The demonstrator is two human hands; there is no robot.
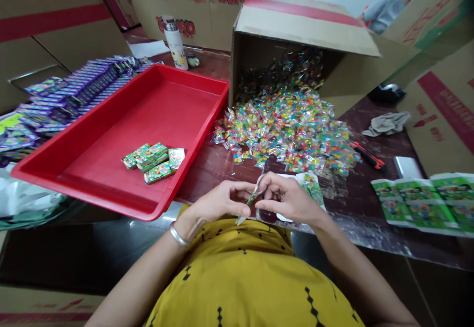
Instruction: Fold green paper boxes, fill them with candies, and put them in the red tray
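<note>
My left hand (218, 202) and my right hand (287, 199) meet at the near table edge, both pinched on one small flat green carton (252, 198) held edge-on between them. A stack of flat green cartons (313, 187) lies just beyond my right hand. A red tray (111, 134) to the left holds a few folded green boxes (153, 160). A heap of small clear candy packets (292, 124) spills from a tipped cardboard box (296, 25).
Purple cartons (74, 95) are stacked left of the tray. More flat green cartons (425, 203) lie at right, with a red utility knife (368, 156), a grey cloth (387, 123) and a tape dispenser (388, 91). A white bottle (175, 43) stands behind. Cardboard boxes surround the table.
</note>
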